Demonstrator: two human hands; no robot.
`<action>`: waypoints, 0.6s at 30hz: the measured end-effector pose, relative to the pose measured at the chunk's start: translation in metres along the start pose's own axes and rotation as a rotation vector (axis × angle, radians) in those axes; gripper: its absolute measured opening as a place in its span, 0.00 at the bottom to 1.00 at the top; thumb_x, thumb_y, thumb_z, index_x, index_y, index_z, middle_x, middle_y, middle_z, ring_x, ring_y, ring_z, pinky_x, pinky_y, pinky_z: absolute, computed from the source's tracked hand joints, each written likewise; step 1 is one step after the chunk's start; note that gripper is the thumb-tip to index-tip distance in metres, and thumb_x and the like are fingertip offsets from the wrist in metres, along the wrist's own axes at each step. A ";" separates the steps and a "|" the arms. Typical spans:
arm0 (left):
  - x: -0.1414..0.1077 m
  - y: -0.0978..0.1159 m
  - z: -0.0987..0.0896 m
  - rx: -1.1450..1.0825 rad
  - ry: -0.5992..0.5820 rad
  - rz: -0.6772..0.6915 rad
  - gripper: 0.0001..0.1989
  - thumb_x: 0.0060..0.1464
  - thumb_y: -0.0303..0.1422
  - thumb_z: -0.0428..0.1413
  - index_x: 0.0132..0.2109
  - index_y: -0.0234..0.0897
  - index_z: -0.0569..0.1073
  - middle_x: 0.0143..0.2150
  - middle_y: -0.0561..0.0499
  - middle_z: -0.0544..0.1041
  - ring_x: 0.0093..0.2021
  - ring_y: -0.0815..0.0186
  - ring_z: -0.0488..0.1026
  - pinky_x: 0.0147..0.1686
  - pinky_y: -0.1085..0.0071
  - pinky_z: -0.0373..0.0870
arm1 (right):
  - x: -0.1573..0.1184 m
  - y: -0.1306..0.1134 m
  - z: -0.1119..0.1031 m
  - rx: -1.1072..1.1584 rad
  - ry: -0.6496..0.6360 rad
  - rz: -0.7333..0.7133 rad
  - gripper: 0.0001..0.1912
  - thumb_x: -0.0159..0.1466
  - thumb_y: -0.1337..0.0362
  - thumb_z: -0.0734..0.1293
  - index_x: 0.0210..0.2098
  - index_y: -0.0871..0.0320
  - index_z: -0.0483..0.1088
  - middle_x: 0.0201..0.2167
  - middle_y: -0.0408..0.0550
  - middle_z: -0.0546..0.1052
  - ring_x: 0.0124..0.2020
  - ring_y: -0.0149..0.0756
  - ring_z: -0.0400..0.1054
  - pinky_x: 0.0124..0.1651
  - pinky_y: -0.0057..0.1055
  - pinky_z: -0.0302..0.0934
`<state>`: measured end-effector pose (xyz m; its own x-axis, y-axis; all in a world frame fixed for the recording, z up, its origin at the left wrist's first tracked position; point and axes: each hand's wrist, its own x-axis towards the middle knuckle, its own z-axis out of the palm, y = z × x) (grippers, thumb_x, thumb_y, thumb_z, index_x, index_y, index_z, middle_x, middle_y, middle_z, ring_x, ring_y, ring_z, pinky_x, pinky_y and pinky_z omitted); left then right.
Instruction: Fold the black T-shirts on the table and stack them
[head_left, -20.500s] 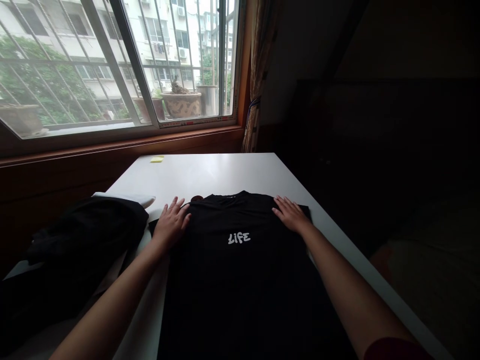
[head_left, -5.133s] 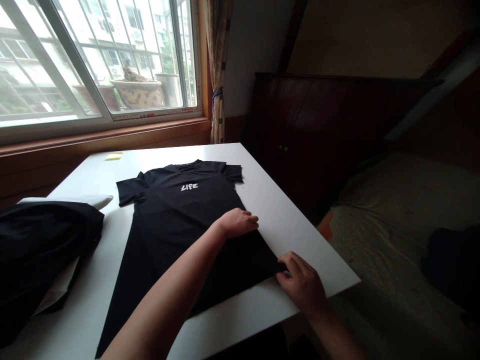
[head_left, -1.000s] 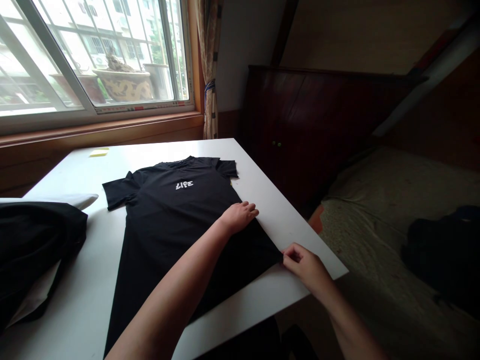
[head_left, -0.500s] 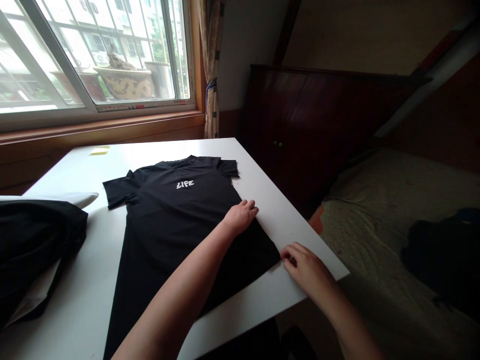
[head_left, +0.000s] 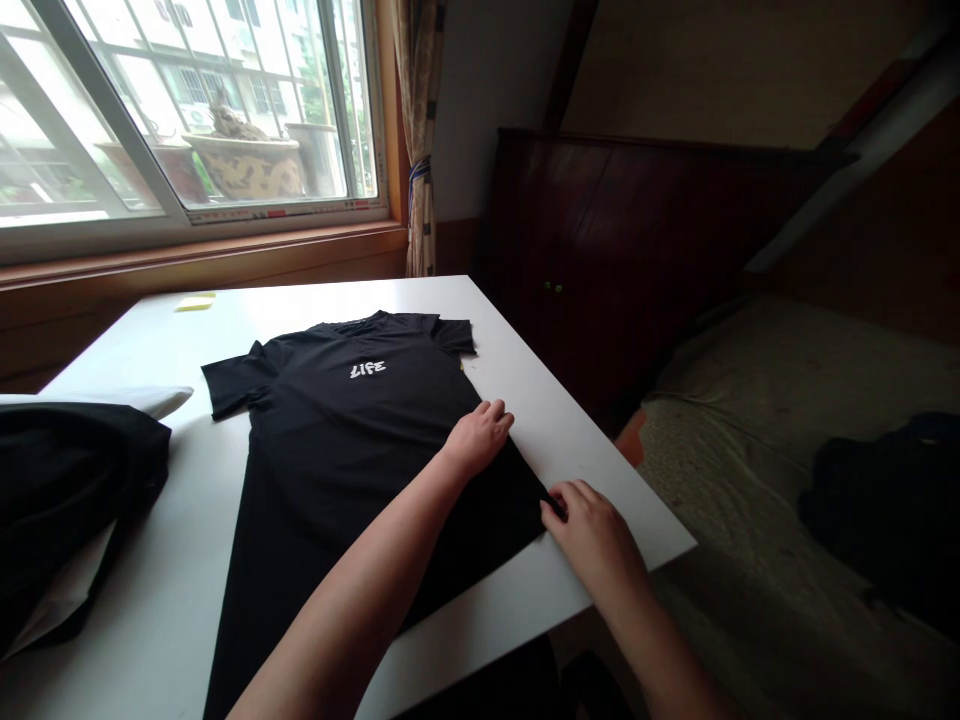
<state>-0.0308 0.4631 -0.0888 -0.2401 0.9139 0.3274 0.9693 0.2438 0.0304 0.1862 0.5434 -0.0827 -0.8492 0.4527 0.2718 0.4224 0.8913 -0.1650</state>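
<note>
A black T-shirt with white lettering on its chest lies spread on a white table, its collar toward the window. My left hand reaches across the shirt and pinches its right side edge about midway down. Nearer to me, my right hand has its fingers closed on the shirt's lower right corner, which bends slightly at the fingertips.
A heap of black and white cloth rests on the table's left part. Yellow paper lies near the far left corner. Beyond stand a window, a curtain and a dark cabinet; a covered bed is at right.
My right hand has moved slightly left and now grips more of the shirt's lower corner, which is drawn inward. My left hand stays in place on the side edge.
</note>
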 end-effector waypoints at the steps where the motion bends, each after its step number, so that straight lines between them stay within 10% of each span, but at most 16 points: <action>1: -0.001 0.001 0.000 -0.001 0.006 -0.004 0.10 0.71 0.30 0.45 0.45 0.36 0.71 0.47 0.44 0.70 0.45 0.60 0.67 0.39 0.68 0.72 | 0.000 0.000 0.000 -0.014 -0.019 0.013 0.04 0.65 0.67 0.66 0.33 0.55 0.72 0.33 0.47 0.77 0.35 0.40 0.73 0.39 0.35 0.62; 9: -0.002 0.005 0.003 -0.020 0.042 -0.020 0.10 0.70 0.30 0.46 0.43 0.36 0.71 0.44 0.44 0.71 0.43 0.59 0.68 0.39 0.65 0.71 | -0.001 -0.006 -0.005 -0.075 0.015 0.010 0.12 0.64 0.68 0.65 0.47 0.54 0.73 0.43 0.48 0.77 0.36 0.39 0.74 0.35 0.33 0.62; 18: -0.017 0.003 -0.007 -0.092 0.032 0.110 0.08 0.67 0.34 0.53 0.44 0.35 0.74 0.44 0.45 0.74 0.45 0.59 0.70 0.48 0.64 0.71 | -0.008 0.008 0.001 -0.013 0.057 -0.017 0.09 0.68 0.65 0.62 0.38 0.54 0.75 0.37 0.47 0.77 0.34 0.37 0.73 0.36 0.31 0.60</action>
<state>-0.0233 0.4460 -0.0882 -0.1317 0.9222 0.3635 0.9908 0.1104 0.0788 0.1959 0.5464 -0.0873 -0.8372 0.4375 0.3281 0.4119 0.8991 -0.1478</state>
